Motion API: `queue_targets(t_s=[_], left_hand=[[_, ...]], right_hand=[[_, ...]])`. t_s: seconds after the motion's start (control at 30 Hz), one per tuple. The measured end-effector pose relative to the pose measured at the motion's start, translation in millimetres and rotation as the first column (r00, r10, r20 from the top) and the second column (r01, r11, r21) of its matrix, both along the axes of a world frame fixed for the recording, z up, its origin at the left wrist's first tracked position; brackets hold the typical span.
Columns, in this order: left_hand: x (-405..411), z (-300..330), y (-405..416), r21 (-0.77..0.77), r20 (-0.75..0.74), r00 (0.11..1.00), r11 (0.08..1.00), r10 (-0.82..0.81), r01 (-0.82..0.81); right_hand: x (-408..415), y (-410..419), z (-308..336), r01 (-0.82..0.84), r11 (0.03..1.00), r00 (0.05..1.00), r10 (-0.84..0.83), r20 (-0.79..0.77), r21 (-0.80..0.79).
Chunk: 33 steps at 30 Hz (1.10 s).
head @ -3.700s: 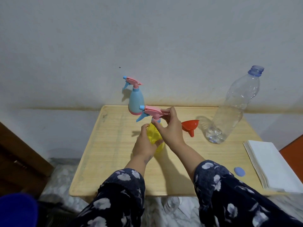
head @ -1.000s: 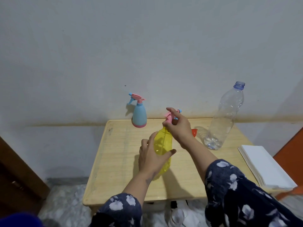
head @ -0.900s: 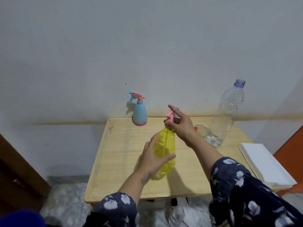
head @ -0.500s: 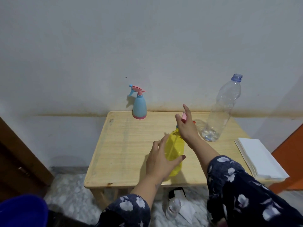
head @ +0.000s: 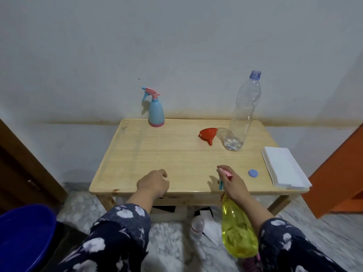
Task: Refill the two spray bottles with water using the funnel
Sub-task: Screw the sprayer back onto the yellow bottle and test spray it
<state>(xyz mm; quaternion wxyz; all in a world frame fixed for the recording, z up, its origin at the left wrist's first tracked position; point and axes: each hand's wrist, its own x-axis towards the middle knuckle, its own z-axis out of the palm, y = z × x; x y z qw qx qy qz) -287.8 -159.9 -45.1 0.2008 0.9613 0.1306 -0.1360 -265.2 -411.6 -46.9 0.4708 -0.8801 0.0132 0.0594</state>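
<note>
My right hand (head: 232, 184) grips the pink spray head of the yellow spray bottle (head: 236, 230), which hangs below the table's front edge, off the wooden table (head: 161, 154). My left hand (head: 153, 183) rests at the front edge with curled fingers and holds nothing. A blue spray bottle (head: 155, 110) with a pink trigger stands upright at the back by the wall. The red funnel (head: 208, 133) lies on its side beside a tall clear plastic bottle (head: 243, 112), which stands uncapped with a little water at the bottom.
A small blue cap (head: 253, 173) lies near the front right, next to a stack of white paper napkins (head: 282, 167). A blue tub (head: 23, 236) sits on the floor at the left. A small clear bottle (head: 197, 225) lies under the table.
My left hand has let go of the yellow bottle. My right hand has carried it by the spray head down and toward me, off the table. The funnel is now uncovered.
</note>
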Motion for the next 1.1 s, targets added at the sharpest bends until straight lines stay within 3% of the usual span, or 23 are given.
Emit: queue_targets(t_s=[0.2,0.7,1.1], left_hand=[[-20,-6,-12,0.029,0.008,0.999,0.999,0.037,-0.037],[-54,-2,-1,0.044,0.066,0.990,0.991,0.121,-0.124],[-51,13,7,0.018,0.078,0.985,0.987,0.155,-0.157]], right_hand=[[-24,-15,-2,0.037,0.995,0.999,-0.038,0.004,0.091],[-38,46,6,-0.292,0.954,0.956,0.289,0.048,0.075],[-23,72,21,-0.324,0.934,0.945,0.314,0.086,0.148]])
